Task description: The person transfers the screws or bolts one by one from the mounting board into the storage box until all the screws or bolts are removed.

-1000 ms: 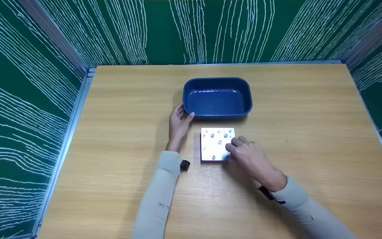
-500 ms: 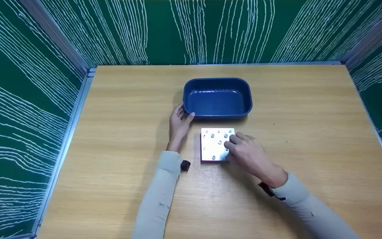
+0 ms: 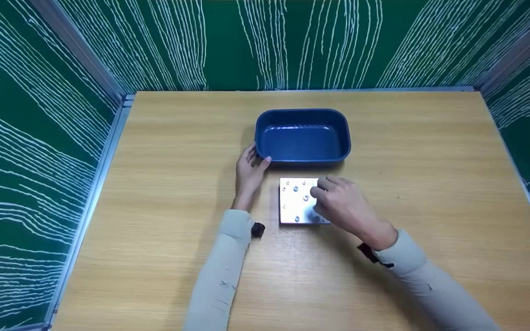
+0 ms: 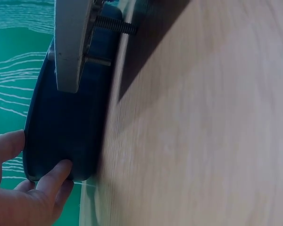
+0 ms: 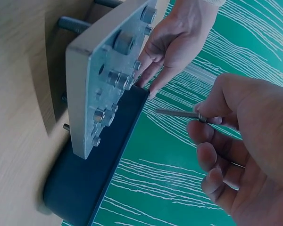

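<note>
A square silver metal plate [image 3: 291, 207] lies in front of the deep blue tray [image 3: 302, 136]. Several socket-head screws stand in its face, and threaded ends stick out underneath in the left wrist view. My right hand [image 3: 345, 207] is over the plate's right side, hiding part of it. Between thumb and index finger it pinches a long thin screw [image 5: 177, 113] by the head end, shaft pointing away from the palm, apart from the plate. At the tray's near left corner, my left hand [image 3: 248, 179] holds the wall, thumb and fingers spread around the corner.
The wooden table [image 3: 177, 184] reaches back to a green wall [image 3: 228, 46] with white wavy lines, and similar panels rise at both sides. Black wrist straps [image 3: 258, 230] sit at the sleeve cuffs.
My right hand has shifted slightly up the head view, uncovering the plate's lower right corner and covering its upper right one. The left hand stays at the tray's corner.
</note>
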The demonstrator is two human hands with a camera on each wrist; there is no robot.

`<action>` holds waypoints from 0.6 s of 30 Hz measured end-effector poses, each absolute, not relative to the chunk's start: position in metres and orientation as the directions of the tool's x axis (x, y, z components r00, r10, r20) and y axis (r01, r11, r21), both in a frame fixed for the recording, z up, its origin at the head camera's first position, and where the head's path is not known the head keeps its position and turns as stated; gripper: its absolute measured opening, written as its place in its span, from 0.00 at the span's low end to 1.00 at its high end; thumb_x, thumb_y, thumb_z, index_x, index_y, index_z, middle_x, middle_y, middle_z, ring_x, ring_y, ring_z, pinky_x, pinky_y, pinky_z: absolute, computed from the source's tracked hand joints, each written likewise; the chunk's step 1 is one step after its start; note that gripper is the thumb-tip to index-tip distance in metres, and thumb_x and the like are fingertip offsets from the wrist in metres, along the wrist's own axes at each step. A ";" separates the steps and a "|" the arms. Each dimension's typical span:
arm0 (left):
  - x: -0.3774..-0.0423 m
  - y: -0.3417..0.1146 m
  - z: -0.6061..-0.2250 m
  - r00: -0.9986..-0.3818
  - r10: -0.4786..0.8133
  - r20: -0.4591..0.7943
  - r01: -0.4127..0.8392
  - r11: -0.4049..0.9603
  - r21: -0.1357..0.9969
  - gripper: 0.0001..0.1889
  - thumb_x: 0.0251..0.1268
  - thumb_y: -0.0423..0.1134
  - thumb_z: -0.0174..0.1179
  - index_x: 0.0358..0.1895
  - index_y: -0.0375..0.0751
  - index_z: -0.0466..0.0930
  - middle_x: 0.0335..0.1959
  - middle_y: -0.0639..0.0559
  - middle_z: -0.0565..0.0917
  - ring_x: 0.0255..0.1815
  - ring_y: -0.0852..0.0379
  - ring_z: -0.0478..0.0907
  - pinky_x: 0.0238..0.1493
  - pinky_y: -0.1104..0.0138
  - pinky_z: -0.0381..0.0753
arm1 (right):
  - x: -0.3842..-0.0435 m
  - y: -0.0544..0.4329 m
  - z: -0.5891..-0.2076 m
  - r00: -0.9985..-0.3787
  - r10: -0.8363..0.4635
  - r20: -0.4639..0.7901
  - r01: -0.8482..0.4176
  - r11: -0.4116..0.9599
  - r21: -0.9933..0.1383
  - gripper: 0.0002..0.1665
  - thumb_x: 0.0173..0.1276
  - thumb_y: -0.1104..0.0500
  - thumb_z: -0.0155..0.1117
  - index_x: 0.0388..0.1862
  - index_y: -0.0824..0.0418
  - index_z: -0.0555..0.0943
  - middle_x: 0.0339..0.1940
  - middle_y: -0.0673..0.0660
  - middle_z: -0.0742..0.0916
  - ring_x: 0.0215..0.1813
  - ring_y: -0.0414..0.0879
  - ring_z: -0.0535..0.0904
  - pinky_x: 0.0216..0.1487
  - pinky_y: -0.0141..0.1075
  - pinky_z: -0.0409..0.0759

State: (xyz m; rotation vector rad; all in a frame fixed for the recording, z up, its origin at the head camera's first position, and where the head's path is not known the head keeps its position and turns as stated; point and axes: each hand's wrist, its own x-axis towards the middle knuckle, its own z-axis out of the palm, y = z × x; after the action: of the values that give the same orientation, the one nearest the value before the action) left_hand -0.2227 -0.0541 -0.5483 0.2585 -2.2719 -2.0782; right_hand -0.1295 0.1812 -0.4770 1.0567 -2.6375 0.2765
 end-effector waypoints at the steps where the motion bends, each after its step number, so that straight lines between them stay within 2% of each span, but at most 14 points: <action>1: -0.223 -0.054 -0.549 -0.985 -0.158 -0.073 -0.088 0.084 0.993 0.34 0.71 0.30 0.67 0.78 0.33 0.67 0.77 0.36 0.72 0.78 0.41 0.70 0.78 0.60 0.73 | -0.130 0.181 -0.478 -0.689 -0.641 0.338 -0.698 0.712 -0.070 0.09 0.56 0.69 0.77 0.33 0.62 0.85 0.28 0.56 0.86 0.29 0.50 0.77 0.26 0.36 0.80; 5: -0.223 -0.054 -0.550 -0.985 -0.160 -0.070 -0.084 0.085 0.993 0.34 0.71 0.30 0.67 0.78 0.33 0.67 0.77 0.36 0.72 0.78 0.41 0.70 0.79 0.60 0.73 | -0.134 0.181 -0.479 -0.683 -0.637 0.356 -0.700 0.711 -0.070 0.09 0.55 0.70 0.77 0.32 0.62 0.85 0.27 0.56 0.85 0.30 0.51 0.76 0.24 0.36 0.77; 13: -0.223 -0.054 -0.550 -0.985 -0.154 -0.081 -0.093 0.071 0.993 0.34 0.71 0.31 0.68 0.78 0.33 0.67 0.78 0.36 0.71 0.78 0.41 0.70 0.78 0.60 0.73 | -0.144 0.182 -0.477 -0.712 -0.616 0.339 -0.672 0.737 -0.074 0.07 0.58 0.69 0.76 0.36 0.64 0.87 0.29 0.58 0.86 0.32 0.52 0.79 0.25 0.36 0.80; 18: -0.222 -0.053 -0.549 -0.981 -0.163 -0.101 -0.105 0.016 0.994 0.34 0.71 0.29 0.68 0.78 0.32 0.67 0.77 0.35 0.72 0.79 0.41 0.69 0.80 0.60 0.71 | -0.152 0.185 -0.478 -0.684 -0.615 0.393 -0.678 0.734 -0.031 0.07 0.56 0.71 0.75 0.33 0.64 0.86 0.28 0.58 0.86 0.32 0.52 0.80 0.22 0.37 0.80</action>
State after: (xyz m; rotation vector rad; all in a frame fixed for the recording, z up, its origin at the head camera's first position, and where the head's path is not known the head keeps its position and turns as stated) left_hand -0.2222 -0.0533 -0.5486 0.2915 -2.2088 -2.1545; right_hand -0.1521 0.1854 -0.4775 0.9994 -2.5793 0.2455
